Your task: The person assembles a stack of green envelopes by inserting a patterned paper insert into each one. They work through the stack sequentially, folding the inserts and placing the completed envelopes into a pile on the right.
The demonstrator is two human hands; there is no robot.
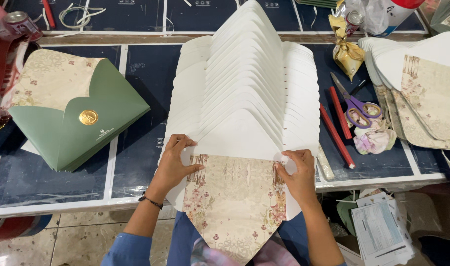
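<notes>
Both hands, left hand (pixel 173 160) and right hand (pixel 298 172), press flat on the floral envelope (pixel 235 197); light, stiff card, best pinched at its side folds.

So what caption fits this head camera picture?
Left hand and right hand press a floral envelope flap beneath fanned white envelopes.

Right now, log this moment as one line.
left hand on floral flap | right hand on flap edge | white envelope stack fanned | scissors right

White envelope blanks (pixel 244 93), floral beige liner (pixel 235 197), green envelopes (pixel 82 123).
</notes>
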